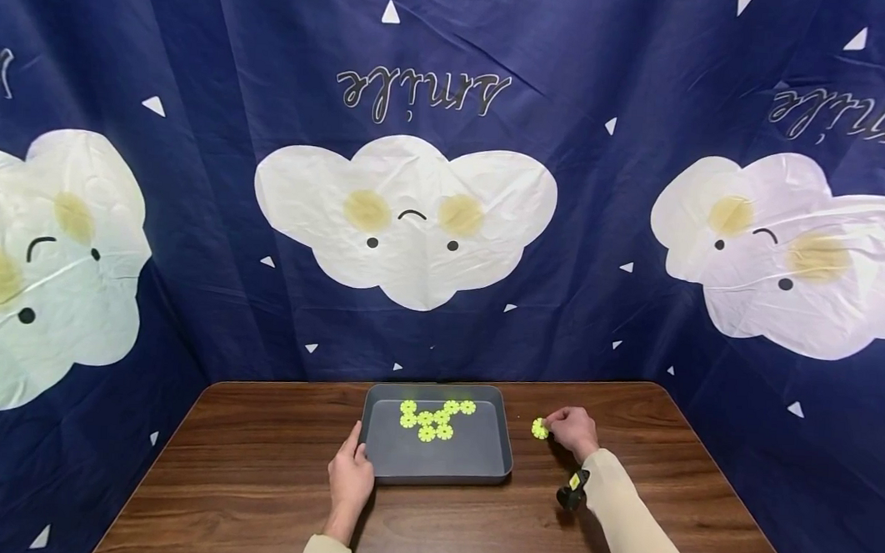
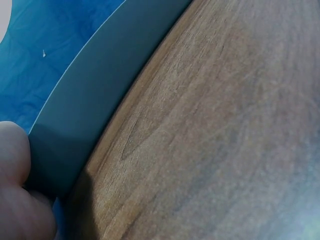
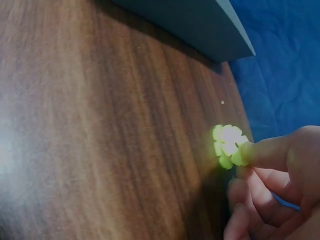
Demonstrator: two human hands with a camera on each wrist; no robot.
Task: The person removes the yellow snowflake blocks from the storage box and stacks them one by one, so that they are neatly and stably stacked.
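My right hand [image 1: 574, 431] pinches a yellow-green flower-shaped piece [image 1: 540, 429] between thumb and fingers, just right of the tray. The right wrist view shows the piece [image 3: 230, 146] close up, its rounded petals bright and the thumb over one edge. A dark grey rectangular tray [image 1: 440, 468] holds several matching flower pieces [image 1: 426, 418], clustered in its far half, many of them touching. My left hand [image 1: 351, 476] rests against the tray's left side near the front corner, index finger stretched along the wall. In the left wrist view, only part of this hand [image 2: 20, 190] shows at the corner.
The tray stands on a brown wood-grain table [image 1: 253, 442], near its far edge. A dark blue curtain [image 1: 213, 214] with white clouds and triangles hangs behind and on both sides. A tiny pale speck [image 3: 223, 102] lies on the table by the tray.
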